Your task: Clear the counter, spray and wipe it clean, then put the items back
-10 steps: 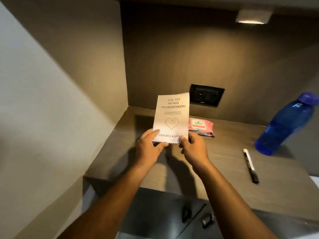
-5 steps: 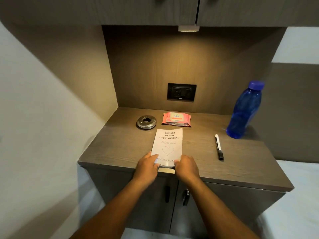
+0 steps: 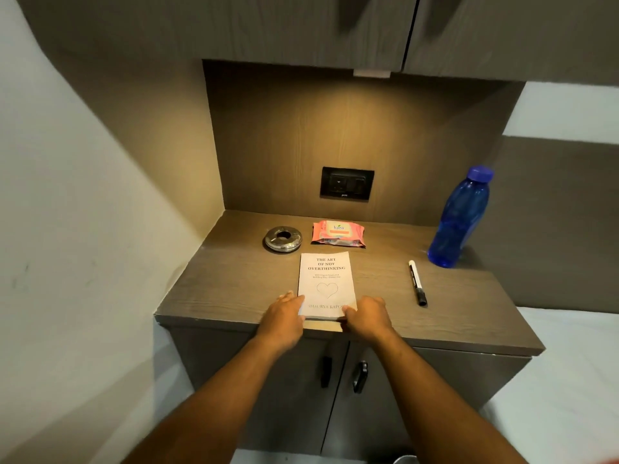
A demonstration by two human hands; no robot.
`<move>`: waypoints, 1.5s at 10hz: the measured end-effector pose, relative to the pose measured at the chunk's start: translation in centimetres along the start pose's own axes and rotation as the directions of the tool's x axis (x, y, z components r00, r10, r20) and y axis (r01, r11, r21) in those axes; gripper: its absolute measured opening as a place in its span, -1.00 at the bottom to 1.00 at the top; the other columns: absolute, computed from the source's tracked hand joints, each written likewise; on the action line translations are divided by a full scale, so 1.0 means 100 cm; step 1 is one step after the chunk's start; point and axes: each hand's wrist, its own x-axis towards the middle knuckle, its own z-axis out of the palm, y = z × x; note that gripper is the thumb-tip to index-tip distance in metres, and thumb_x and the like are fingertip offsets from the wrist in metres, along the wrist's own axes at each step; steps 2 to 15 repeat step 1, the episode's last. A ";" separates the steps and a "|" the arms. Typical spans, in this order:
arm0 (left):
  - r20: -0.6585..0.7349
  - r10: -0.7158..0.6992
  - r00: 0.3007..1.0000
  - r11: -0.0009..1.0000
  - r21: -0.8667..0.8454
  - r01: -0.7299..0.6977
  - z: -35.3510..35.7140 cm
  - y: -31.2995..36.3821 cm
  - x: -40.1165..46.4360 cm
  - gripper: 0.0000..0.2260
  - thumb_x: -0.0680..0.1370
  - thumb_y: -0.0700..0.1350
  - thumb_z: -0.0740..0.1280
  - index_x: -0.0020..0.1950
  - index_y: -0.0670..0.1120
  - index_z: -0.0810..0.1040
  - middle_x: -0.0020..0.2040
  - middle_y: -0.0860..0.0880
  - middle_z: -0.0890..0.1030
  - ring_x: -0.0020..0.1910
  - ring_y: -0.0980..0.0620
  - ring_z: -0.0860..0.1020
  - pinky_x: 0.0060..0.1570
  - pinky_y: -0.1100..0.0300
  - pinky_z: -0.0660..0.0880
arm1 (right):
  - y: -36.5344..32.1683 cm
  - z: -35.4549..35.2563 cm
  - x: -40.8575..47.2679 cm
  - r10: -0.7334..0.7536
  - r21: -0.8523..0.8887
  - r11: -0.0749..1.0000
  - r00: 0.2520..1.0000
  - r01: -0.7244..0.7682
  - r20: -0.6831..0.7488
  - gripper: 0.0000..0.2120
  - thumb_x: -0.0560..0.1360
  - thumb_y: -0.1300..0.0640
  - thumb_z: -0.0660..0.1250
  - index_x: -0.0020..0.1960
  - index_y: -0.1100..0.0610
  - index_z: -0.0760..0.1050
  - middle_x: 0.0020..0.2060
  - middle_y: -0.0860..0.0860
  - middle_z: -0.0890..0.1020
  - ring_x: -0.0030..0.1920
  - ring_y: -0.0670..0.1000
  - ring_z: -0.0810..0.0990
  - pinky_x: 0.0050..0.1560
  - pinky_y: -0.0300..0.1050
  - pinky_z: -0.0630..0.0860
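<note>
Both hands cover the book's near corners and clip the author name. Subtitle's too small to read. Something grey at 6 o'clock is cut off.

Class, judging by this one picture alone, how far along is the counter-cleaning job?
Looks done: ashtray, wipes pack, marker and blue bottle sit neatly on the counter. In hand: both hands, left hand and right hand, rest on the book. Left: unclear; no spray or cloth shows.

Head cam, fwd-down, near counter
</note>
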 end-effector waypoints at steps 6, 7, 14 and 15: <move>-0.014 0.026 1.000 0.996 0.081 -0.025 -0.031 -0.004 -0.006 -0.54 0.57 -0.07 0.29 0.46 -0.02 0.30 0.51 -0.12 0.27 0.50 -0.12 0.19 0.39 -0.02 0.24 | -0.002 -0.017 -0.019 0.014 -0.077 0.997 0.997 -0.020 -0.077 -0.72 0.53 -0.06 0.33 0.13 0.11 0.50 0.17 0.09 0.46 0.01 0.02 0.51 0.08 -0.02 0.56; -0.014 0.026 1.000 0.996 0.081 -0.025 -0.031 -0.004 -0.006 -0.54 0.57 -0.07 0.29 0.46 -0.02 0.30 0.51 -0.12 0.27 0.50 -0.12 0.19 0.39 -0.02 0.24 | -0.002 -0.017 -0.019 0.014 -0.077 0.997 0.997 -0.020 -0.077 -0.72 0.53 -0.06 0.33 0.13 0.11 0.50 0.17 0.09 0.46 0.01 0.02 0.51 0.08 -0.02 0.56; -0.014 0.026 1.000 0.996 0.081 -0.025 -0.031 -0.004 -0.006 -0.54 0.57 -0.07 0.29 0.46 -0.02 0.30 0.51 -0.12 0.27 0.50 -0.12 0.19 0.39 -0.02 0.24 | -0.002 -0.017 -0.019 0.014 -0.077 0.997 0.997 -0.020 -0.077 -0.72 0.53 -0.06 0.33 0.13 0.11 0.50 0.17 0.09 0.46 0.01 0.02 0.51 0.08 -0.02 0.56; -0.014 0.026 1.000 0.996 0.081 -0.025 -0.031 -0.004 -0.006 -0.54 0.57 -0.07 0.29 0.46 -0.02 0.30 0.51 -0.12 0.27 0.50 -0.12 0.19 0.39 -0.02 0.24 | -0.002 -0.017 -0.019 0.014 -0.077 0.997 0.997 -0.020 -0.077 -0.72 0.53 -0.06 0.33 0.13 0.11 0.50 0.17 0.09 0.46 0.01 0.02 0.51 0.08 -0.02 0.56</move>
